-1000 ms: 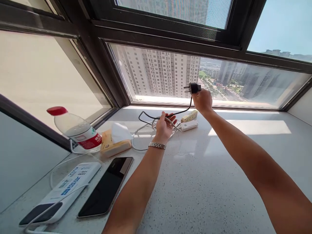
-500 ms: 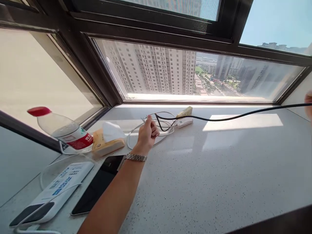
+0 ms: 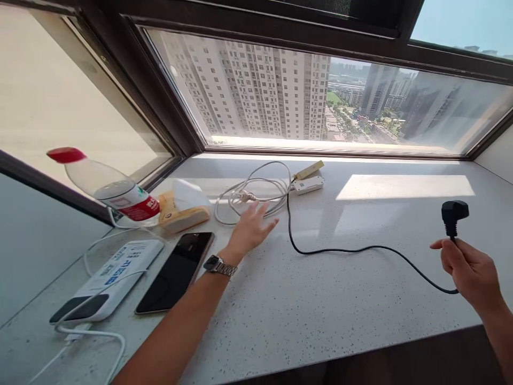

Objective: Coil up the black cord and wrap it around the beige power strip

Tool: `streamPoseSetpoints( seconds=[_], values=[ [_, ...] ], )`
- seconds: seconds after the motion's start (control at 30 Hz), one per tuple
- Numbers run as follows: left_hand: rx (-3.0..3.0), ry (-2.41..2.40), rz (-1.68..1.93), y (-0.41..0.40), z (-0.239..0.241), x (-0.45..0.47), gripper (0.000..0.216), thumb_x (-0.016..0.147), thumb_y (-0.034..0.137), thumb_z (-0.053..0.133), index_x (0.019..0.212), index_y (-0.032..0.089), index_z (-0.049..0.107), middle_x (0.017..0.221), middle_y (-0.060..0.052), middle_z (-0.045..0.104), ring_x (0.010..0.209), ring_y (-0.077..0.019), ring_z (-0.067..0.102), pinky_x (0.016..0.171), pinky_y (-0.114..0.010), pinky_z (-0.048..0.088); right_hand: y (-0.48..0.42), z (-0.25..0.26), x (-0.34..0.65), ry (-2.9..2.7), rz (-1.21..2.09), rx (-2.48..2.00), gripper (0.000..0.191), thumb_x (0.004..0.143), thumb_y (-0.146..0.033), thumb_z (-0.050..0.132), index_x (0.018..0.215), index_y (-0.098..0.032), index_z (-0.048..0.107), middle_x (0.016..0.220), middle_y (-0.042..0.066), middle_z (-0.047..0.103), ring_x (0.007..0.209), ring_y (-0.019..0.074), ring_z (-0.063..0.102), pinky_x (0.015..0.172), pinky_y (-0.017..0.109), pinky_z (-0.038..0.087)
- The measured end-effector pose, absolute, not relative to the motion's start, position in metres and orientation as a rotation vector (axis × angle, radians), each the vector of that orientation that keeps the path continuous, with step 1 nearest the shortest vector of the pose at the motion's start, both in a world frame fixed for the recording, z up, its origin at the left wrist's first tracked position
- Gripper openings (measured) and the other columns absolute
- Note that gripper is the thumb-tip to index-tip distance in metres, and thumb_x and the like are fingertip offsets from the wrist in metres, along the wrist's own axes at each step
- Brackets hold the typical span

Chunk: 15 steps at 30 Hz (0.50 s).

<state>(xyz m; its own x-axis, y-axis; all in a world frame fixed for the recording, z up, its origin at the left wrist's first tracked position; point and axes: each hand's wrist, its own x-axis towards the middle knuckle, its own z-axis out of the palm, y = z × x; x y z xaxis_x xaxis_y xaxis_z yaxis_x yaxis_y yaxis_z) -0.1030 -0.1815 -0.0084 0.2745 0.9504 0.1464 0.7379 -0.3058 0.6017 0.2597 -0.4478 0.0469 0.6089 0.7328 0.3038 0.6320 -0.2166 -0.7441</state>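
Note:
My right hand [image 3: 468, 264] is closed around the neck of a black power plug [image 3: 452, 214], held upright at the right. From it a black cord [image 3: 360, 249] runs left across the sill to a pair of power strips, one white [image 3: 308, 185] and one yellowish [image 3: 310, 170]. Over the near side of a coiled white cord [image 3: 260, 184] is my left hand [image 3: 252, 230], fingers spread, holding nothing. A pale plug [image 3: 244, 196] lies within the coil, just past its fingertips. A watch [image 3: 219, 264] is on my left wrist.
On the left are a bottle with a red cap [image 3: 112, 187], a tissue pack [image 3: 182, 211], a dark tablet or large phone [image 3: 178, 272] and a white router-like box [image 3: 116, 278] with white cables. The speckled sill [image 3: 340, 310] meets a window frame [image 3: 328, 155] behind.
My left hand has opened and let go of the white cord bundle. My right hand has come into view from the right edge with the black plug; its cord has sunk onto the sill.

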Motion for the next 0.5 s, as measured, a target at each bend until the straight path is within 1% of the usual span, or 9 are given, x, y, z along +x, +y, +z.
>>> streamPoseSetpoints(
  seconds=[0.03, 0.07, 0.13, 0.2, 0.27, 0.3, 0.37, 0.43, 0.5],
  values=[
    [2.213, 1.528, 0.516, -0.182, -0.018, -0.095, 0.056, 0.081, 0.050, 0.058, 0.129, 0.021, 0.055, 0.149, -0.022, 0.040, 0.139, -0.0445, 0.031, 0.110, -0.068, 0.019, -0.437, 0.037, 0.245, -1.177, 0.241, -1.936, 0.049, 0.081, -0.075, 0.042, 0.069, -0.031, 0.062, 0.044, -0.002, 0.031, 0.034, 0.0145, 0.030, 0.040, 0.035, 0.023],
    [2.258, 1.545, 0.397, -0.181, -0.026, -0.088, 0.057, 0.084, 0.050, 0.054, 0.133, 0.021, 0.054, 0.149, -0.023, 0.040, 0.139, -0.0460, 0.030, 0.108, -0.072, 0.016, -0.425, 0.029, 0.228, -1.283, 0.314, -1.958, 0.051, 0.083, -0.074, 0.040, 0.068, -0.030, 0.060, 0.044, -0.002, 0.034, 0.035, 0.0150, 0.032, 0.040, 0.033, 0.024],
    [2.319, 1.588, 0.302, -0.174, -0.038, -0.078, 0.060, 0.088, 0.051, 0.047, 0.140, 0.021, 0.048, 0.153, -0.024, 0.033, 0.142, -0.0468, 0.023, 0.105, -0.077, 0.011, -0.395, 0.015, 0.192, -1.490, 0.368, -1.970, 0.051, 0.091, -0.064, 0.033, 0.068, -0.026, 0.056, 0.052, 0.003, 0.048, 0.042, 0.0171, 0.042, 0.044, 0.032, 0.030],
    [2.358, 1.591, 0.306, -0.162, -0.044, -0.074, 0.063, 0.090, 0.052, 0.043, 0.145, 0.022, 0.042, 0.157, -0.023, 0.024, 0.145, -0.0457, 0.016, 0.105, -0.078, 0.009, -0.360, 0.002, 0.155, -1.662, 0.269, -2.000, 0.045, 0.097, -0.051, 0.031, 0.074, -0.024, 0.059, 0.069, 0.007, 0.060, 0.058, 0.0199, 0.054, 0.050, 0.031, 0.035],
    [2.356, 1.581, 0.303, -0.148, -0.044, -0.074, 0.065, 0.089, 0.053, 0.046, 0.147, 0.023, 0.040, 0.159, -0.022, 0.022, 0.146, -0.0456, 0.012, 0.105, -0.078, 0.007, -0.324, -0.011, 0.124, -1.816, 0.188, -1.971, 0.035, 0.100, -0.039, 0.036, 0.088, -0.022, 0.065, 0.093, 0.010, 0.067, 0.083, 0.0224, 0.061, 0.063, 0.031, 0.042],
    [2.354, 1.576, 0.298, -0.141, -0.043, -0.074, 0.067, 0.088, 0.054, 0.048, 0.147, 0.023, 0.041, 0.158, -0.022, 0.022, 0.146, -0.0462, 0.012, 0.105, -0.078, 0.006, -0.307, -0.017, 0.112, -1.878, 0.144, -1.947, 0.030, 0.100, -0.036, 0.040, 0.097, -0.023, 0.066, 0.105, 0.010, 0.067, 0.097, 0.0235, 0.060, 0.074, 0.033, 0.044],
    [2.366, 1.575, 0.274, -0.127, -0.039, -0.076, 0.070, 0.085, 0.057, 0.052, 0.145, 0.022, 0.043, 0.158, -0.023, 0.023, 0.145, -0.0479, 0.011, 0.105, -0.079, 0.005, -0.278, -0.028, 0.097, -1.977, 0.090, -1.920, 0.025, 0.100, -0.032, 0.045, 0.110, -0.024, 0.066, 0.126, 0.009, 0.062, 0.115, 0.0245, 0.053, 0.091, 0.036, 0.041],
    [2.405, 1.591, 0.224, -0.114, -0.036, -0.077, 0.072, 0.086, 0.061, 0.050, 0.145, 0.022, 0.042, 0.159, -0.022, 0.021, 0.145, -0.0484, 0.012, 0.104, -0.079, 0.008, -0.258, -0.036, 0.092, -2.068, 0.061, -1.913, 0.025, 0.099, -0.032, 0.049, 0.116, -0.025, 0.066, 0.129, 0.009, 0.059, 0.119, 0.0249, 0.050, 0.097, 0.037, 0.037],
    [2.446, 1.640, 0.111, -0.104, -0.033, -0.077, 0.070, 0.090, 0.061, 0.042, 0.148, 0.022, 0.037, 0.160, -0.019, 0.018, 0.146, -0.0467, 0.012, 0.105, -0.078, 0.012, -0.250, -0.041, 0.097, -2.153, 0.024, -1.922, 0.025, 0.098, -0.033, 0.051, 0.115, -0.024, 0.067, 0.119, 0.010, 0.063, 0.112, 0.0256, 0.053, 0.094, 0.037, 0.037]
  ],
)
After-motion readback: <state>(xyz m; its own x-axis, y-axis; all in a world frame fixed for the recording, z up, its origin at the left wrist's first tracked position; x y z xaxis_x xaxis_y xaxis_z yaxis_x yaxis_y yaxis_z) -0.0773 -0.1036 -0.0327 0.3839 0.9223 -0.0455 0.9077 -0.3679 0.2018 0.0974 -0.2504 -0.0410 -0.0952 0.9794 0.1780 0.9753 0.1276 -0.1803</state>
